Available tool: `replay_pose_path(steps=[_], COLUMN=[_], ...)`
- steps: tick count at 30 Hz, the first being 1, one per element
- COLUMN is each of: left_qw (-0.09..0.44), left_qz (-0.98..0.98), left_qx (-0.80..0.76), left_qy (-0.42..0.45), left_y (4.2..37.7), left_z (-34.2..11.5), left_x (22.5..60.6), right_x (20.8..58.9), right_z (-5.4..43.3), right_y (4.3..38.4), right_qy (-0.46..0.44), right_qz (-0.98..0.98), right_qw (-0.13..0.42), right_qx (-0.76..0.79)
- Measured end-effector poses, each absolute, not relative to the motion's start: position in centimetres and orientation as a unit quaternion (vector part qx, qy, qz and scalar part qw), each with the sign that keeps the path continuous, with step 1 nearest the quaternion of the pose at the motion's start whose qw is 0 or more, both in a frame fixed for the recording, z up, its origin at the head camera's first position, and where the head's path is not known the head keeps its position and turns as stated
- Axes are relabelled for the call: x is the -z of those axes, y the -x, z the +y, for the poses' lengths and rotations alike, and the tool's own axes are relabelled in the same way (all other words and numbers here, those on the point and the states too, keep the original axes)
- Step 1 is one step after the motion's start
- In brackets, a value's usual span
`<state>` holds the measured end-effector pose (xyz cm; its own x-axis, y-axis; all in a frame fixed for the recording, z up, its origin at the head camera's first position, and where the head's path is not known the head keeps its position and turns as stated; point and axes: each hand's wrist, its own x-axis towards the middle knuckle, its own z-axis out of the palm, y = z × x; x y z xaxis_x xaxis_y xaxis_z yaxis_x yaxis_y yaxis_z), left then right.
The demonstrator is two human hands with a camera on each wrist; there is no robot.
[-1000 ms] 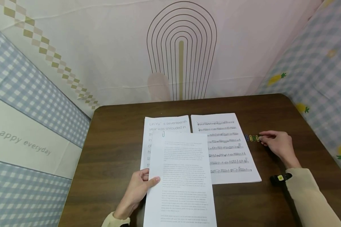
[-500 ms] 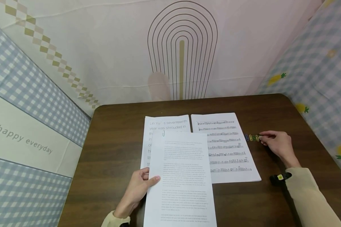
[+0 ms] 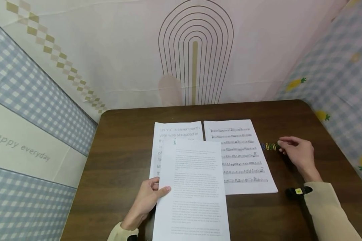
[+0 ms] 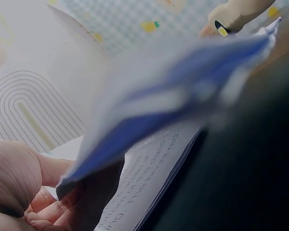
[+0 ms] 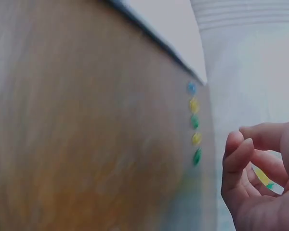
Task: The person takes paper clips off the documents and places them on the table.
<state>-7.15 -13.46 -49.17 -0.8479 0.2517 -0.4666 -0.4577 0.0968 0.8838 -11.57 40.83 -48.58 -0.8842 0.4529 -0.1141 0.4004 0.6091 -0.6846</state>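
Observation:
In the head view my left hand pinches the left edge of a printed paper stack, thumb on top and fingers beneath. A green paper clip sits on the top edge of that stack. At the right, my right hand is beside a row of paper clips, blue, yellow, green, yellow and green. Its fingers are curled and the tips brought together, with nothing showing between them in the right wrist view. The left wrist view shows the paper's edge blurred up close.
Behind the held stack, and partly covered by it, lie large-print sheets and sheet music. The brown table extends on both sides, with a patterned cloth hanging behind it.
My right hand has moved slightly right, away from the clip row, and the end green clip shows more. My left hand keeps its grip on the paper stack.

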Motion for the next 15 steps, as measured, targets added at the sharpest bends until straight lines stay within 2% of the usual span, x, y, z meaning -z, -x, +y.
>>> replay_pose_path(steps=[9,15], left_qw=[0.266,0.272], left_qz=[0.690,0.685], left_qx=[-0.669,-0.672], left_qy=[0.073,0.069], left_y=[7.3,7.3], left_z=[-13.3,-13.2], left_x=[49.0,49.1], right_x=[44.8,42.4], right_z=[36.2,31.4], right_y=[12.1,12.8], right_qy=[0.199,0.137], right_qz=[-0.844,-0.838], right_qw=[0.067,0.041], right_qx=[-0.493,-0.527])
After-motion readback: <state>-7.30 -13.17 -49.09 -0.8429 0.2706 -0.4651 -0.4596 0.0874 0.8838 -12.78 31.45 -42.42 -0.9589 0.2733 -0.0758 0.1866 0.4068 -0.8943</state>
